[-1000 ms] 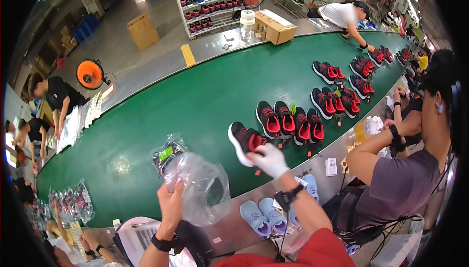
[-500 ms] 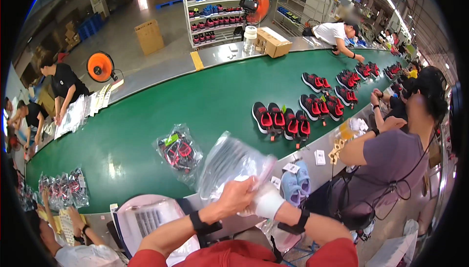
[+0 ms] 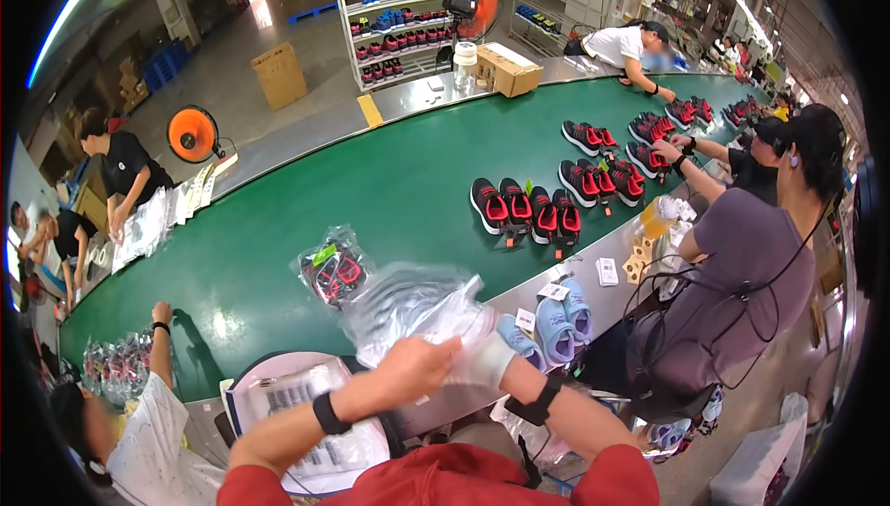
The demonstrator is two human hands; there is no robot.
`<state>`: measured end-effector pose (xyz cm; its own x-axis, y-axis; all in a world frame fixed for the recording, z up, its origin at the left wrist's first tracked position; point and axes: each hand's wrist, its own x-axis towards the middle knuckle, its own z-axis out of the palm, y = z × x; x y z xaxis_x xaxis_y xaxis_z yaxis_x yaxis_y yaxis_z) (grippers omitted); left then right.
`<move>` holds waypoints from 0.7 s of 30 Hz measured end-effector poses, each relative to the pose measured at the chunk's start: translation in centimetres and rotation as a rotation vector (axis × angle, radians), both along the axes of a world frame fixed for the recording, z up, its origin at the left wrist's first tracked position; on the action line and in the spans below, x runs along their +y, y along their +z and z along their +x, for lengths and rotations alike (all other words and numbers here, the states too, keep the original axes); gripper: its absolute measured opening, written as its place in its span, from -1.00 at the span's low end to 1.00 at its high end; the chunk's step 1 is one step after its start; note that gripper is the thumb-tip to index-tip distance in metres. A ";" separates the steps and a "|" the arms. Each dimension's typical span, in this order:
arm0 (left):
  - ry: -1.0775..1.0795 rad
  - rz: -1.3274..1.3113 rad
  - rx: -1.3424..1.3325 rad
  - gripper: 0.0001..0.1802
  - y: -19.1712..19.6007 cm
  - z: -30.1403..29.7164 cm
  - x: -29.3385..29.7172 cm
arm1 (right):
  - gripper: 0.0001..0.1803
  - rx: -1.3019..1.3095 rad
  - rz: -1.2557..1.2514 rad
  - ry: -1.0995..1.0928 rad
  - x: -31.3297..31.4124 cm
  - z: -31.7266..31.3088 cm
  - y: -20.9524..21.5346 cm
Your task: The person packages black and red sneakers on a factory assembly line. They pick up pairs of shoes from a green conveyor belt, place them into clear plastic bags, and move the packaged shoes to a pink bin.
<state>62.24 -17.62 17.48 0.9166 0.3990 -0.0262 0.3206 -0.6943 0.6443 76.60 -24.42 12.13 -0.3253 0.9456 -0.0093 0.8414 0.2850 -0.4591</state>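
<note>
In front of me a clear plastic bag (image 3: 403,307) hangs over the near edge of the green belt, its far part blurred. My left hand (image 3: 419,367), bare and with a black wristband, is closed on the bag's near side. Close beside it is my right hand (image 3: 489,360) in a white glove, against the bag's near right end. Its fingers are hidden by plastic and my left hand. Just beyond the bag lies a bagged pair of black-and-red shoes (image 3: 336,270) with a green tag. Light blue shoes (image 3: 554,332) with white tags stand right of my gloved hand.
Black-and-red sneakers (image 3: 527,209) stand in pairs on the green belt (image 3: 250,228). Several bagged pairs (image 3: 119,362) lie at the left, by a person (image 3: 158,441) reaching over the belt. Another person (image 3: 742,274) sits close on my right. A padded chair (image 3: 306,413) holds plastic bags.
The plastic bag has dropped lower and swung left, with both hands moving slightly left and down. The neighbour at left now stretches an arm over the belt; the one at right reaches toward the shoes.
</note>
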 end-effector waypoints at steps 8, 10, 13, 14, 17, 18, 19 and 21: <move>0.525 0.239 -0.300 -0.80 -4.8 -0.8 -3.3 | -0.73 -0.268 -0.078 -0.052 2.7 -2.5 0.8; 0.648 0.221 -0.426 -0.76 -6.2 -0.1 3.9 | -0.78 -0.286 -0.151 0.050 2.7 -3.0 0.8; 0.691 -0.187 -0.370 -0.76 -2.6 2.6 5.6 | -0.78 -0.469 -0.235 0.126 4.3 -5.2 1.9; 0.612 -0.174 -0.253 -0.77 -1.3 4.0 4.4 | -0.79 -0.257 0.054 0.131 3.8 -5.4 -1.7; 0.020 -0.212 0.012 -0.86 -0.2 4.2 0.0 | -0.77 0.086 0.116 0.043 4.6 -1.5 -3.0; 0.093 -0.291 -0.017 -0.85 0.0 3.2 -0.6 | -0.75 0.060 0.091 -0.015 5.3 0.0 -3.0; 0.204 -0.339 -0.140 -0.88 -0.5 1.9 -0.7 | -0.74 0.033 0.097 -0.042 6.4 0.7 -2.9; 0.427 -0.375 -0.211 -0.93 0.8 1.0 0.9 | -0.69 -0.038 0.111 -0.139 8.9 2.0 -3.9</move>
<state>63.22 -16.72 18.25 0.6783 0.7313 -0.0712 0.3596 -0.2460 0.9001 78.56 -15.56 8.23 -0.1930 0.9773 0.0877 0.8925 0.2120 -0.3981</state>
